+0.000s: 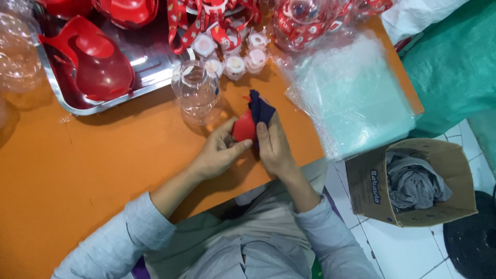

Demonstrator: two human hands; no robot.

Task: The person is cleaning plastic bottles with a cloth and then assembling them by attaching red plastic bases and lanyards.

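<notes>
My left hand (219, 153) and my right hand (274, 147) meet over the orange table (77, 170), both gripping a small red plastic piece (244, 128). A dark blue cloth (260, 109) is pressed against the red piece under my right hand's fingers and sticks out above them. A clear plastic bottle (196, 93) stands just beyond my left hand, not touching it.
A metal tray (150, 70) at the back left holds red plastic shells (101, 64). Small white caps (235, 64) and red printed straps (178, 23) lie behind the bottle. A stack of clear plastic bags (356, 98) lies at right. On the floor stands a cardboard box (369, 188) with grey cloth.
</notes>
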